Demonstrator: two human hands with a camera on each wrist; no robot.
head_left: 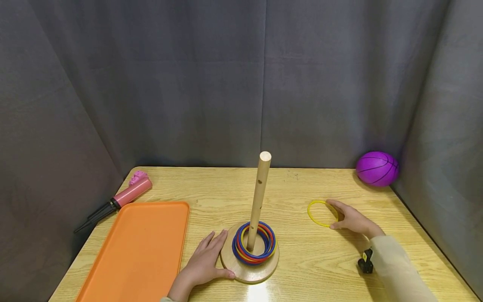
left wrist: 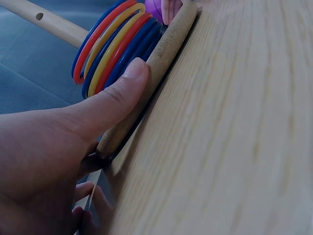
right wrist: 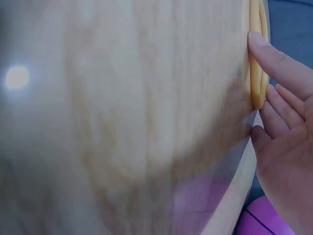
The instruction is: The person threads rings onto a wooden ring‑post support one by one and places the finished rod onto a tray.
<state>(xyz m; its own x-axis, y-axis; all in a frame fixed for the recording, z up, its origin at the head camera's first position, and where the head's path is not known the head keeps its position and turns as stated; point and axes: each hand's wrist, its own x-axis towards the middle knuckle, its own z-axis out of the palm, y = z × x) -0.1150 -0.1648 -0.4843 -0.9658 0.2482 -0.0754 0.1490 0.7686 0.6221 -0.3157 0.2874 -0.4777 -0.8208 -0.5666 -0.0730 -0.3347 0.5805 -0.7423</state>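
Observation:
A wooden base point(head_left: 252, 274) carries an upright post point(head_left: 259, 193) with a stack of blue, red and yellow rings point(head_left: 241, 251) around its foot. My left hand point(head_left: 203, 260) rests against the base's left rim, fingers extended along it and thumb at the front edge. The left wrist view shows the thumb point(left wrist: 115, 93) lying over the rim, while the other fingers are partly hidden. Off to the right, my right hand point(head_left: 352, 219) has its thumb and fingers around the near side of a single yellow ring point(head_left: 315, 218), low over the table.
An orange tray point(head_left: 147, 247) covers the table's left side, with a pink and black hand pump point(head_left: 130, 193) and a small pink object point(head_left: 137, 177) behind it. A purple ball point(head_left: 377, 168) sits in the back right corner. Grey curtains point(head_left: 196, 84) enclose the table.

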